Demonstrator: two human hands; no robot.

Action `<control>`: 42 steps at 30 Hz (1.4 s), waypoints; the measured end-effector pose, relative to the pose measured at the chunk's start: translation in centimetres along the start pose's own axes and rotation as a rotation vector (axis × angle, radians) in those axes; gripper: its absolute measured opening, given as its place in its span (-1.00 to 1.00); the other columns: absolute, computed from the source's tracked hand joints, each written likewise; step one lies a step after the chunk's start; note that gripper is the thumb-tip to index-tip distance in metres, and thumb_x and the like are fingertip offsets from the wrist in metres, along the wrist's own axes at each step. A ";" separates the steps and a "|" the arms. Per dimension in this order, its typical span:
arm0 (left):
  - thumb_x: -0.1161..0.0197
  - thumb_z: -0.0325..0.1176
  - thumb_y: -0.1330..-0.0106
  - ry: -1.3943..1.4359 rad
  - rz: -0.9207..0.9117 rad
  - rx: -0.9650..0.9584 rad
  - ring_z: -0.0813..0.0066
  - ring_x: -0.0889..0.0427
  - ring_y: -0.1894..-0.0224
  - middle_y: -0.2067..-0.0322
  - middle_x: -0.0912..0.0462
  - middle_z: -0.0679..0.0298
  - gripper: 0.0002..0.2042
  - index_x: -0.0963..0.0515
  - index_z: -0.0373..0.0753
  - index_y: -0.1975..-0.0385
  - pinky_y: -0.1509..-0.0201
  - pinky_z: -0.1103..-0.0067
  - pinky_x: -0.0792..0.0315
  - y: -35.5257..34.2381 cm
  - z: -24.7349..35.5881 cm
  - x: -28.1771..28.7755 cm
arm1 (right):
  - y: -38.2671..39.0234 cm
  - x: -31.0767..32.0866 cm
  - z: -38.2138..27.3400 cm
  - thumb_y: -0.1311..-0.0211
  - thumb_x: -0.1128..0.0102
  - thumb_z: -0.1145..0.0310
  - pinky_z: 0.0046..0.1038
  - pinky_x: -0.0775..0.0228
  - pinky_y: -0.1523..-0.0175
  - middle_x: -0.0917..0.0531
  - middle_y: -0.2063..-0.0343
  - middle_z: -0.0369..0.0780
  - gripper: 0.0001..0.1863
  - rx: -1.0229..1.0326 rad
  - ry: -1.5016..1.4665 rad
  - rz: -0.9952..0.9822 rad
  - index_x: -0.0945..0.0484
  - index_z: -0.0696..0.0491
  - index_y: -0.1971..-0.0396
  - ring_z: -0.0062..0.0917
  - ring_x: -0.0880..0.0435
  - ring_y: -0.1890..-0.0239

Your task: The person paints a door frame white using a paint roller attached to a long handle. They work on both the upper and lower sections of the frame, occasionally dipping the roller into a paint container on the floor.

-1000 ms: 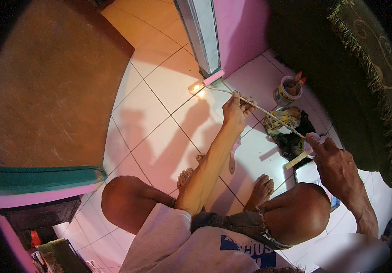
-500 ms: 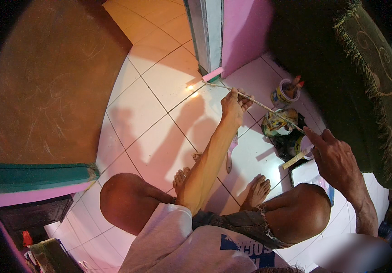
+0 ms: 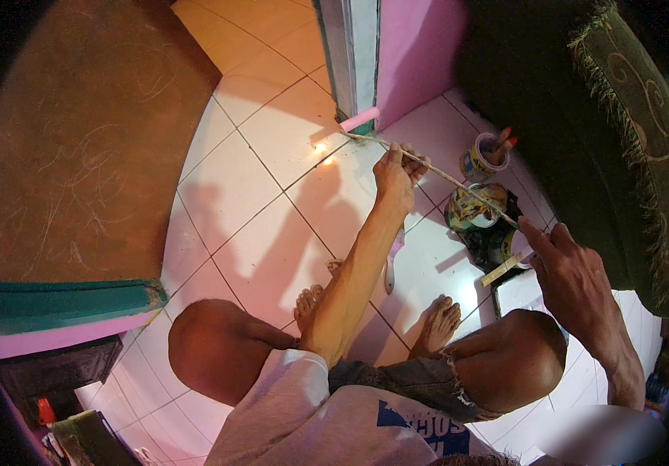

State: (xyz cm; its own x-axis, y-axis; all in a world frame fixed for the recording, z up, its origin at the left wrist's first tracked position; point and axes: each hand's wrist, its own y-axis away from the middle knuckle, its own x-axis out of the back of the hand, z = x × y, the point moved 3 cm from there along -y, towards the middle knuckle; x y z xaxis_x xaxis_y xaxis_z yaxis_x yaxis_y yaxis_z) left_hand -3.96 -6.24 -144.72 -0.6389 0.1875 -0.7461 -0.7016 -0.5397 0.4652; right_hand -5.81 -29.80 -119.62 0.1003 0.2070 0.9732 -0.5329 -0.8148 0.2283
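My left hand (image 3: pixel 397 175) grips a long thin rod (image 3: pixel 447 175) partway along it, fingers curled round it. My right hand (image 3: pixel 564 276) holds the rod's near end at the right. On the far end, a pink paint roller (image 3: pixel 359 119) lies against the foot of a grey-and-teal door frame (image 3: pixel 355 62), beside a pink wall (image 3: pixel 416 54). Below the rod stand a pot with brushes (image 3: pixel 480 159) and a paint-stained tin (image 3: pixel 466 208) on black plastic (image 3: pixel 486 245). A pale stick (image 3: pixel 501 270) lies near my right hand, and a pink-stained brush (image 3: pixel 390 276) lies behind my left forearm.
A dark green fringed fabric (image 3: pixel 645 155) hangs at the right. A brown board with a teal edge (image 3: pixel 70 303) fills the left. My knees and bare feet are on the white tiled floor (image 3: pixel 241 202). A dark piece of furniture (image 3: pixel 51 365) is at lower left.
The roller and rod have shifted a little up and left along the foot of the door frame. My left hand has moved slightly up and left with them.
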 end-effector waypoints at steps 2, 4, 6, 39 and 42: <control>0.08 -0.22 -0.56 -0.002 0.009 0.000 0.27 -0.62 0.33 0.39 -0.51 0.18 -0.73 -0.44 -0.29 0.26 0.18 0.37 -0.65 0.9 0.3 -0.4 | 0.8 0.6 -0.2 -0.14 -0.08 0.63 -0.23 -0.59 0.28 -0.57 0.19 0.02 -0.45 0.003 -0.024 0.005 -0.38 0.11 -0.20 -0.16 -0.69 0.35; 0.08 -0.21 -0.56 -0.027 -0.045 -0.004 0.27 -0.61 0.32 0.38 -0.51 0.18 -0.73 -0.44 -0.29 0.24 0.17 0.36 -0.64 1.8 0.3 -1.1 | 1.7 1.3 -0.3 -0.12 -0.10 0.64 -0.24 -0.60 0.28 -0.56 0.18 0.01 -0.43 -0.031 -0.054 -0.002 -0.38 0.10 -0.20 -0.16 -0.69 0.35; 0.09 -0.20 -0.56 -0.036 -0.046 -0.012 0.28 -0.61 0.33 0.38 -0.51 0.18 -0.73 -0.45 -0.28 0.23 0.17 0.37 -0.64 2.2 0.2 -0.8 | 1.7 1.1 0.0 -0.13 -0.11 0.64 -0.24 -0.60 0.32 -0.56 0.19 0.00 -0.45 -0.037 -0.066 -0.024 -0.40 0.08 -0.19 -0.14 -0.69 0.36; 0.06 -0.18 -0.55 0.043 -0.002 0.016 0.26 -0.66 0.38 0.42 -0.56 0.19 -0.71 -0.47 -0.27 0.27 0.25 0.39 -0.65 -1.6 -1.0 1.3 | -0.9 -0.4 -0.8 -0.20 -0.22 0.53 -0.25 -0.49 0.32 -0.55 0.33 -0.07 -0.48 -0.038 0.047 -0.008 -0.44 0.04 -0.20 -0.24 -0.64 0.41; 0.06 -0.17 -0.55 0.043 0.030 0.006 0.27 -0.64 0.39 0.43 -0.55 0.19 -0.71 -0.47 -0.26 0.26 0.23 0.38 -0.64 -2.0 -0.8 1.6 | -0.9 -0.1 -1.1 -0.19 -0.23 0.52 -0.24 -0.49 0.33 -0.54 0.34 -0.08 -0.47 -0.015 0.069 0.011 -0.43 0.03 -0.20 -0.24 -0.64 0.42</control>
State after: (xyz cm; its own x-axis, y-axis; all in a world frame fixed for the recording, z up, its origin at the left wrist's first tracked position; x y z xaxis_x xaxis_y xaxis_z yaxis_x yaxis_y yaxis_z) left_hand -3.37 -5.50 -147.18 -0.6459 0.1359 -0.7512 -0.6841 -0.5398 0.4905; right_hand -6.31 -28.48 -119.95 0.0365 0.2350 0.9713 -0.5466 -0.8090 0.2163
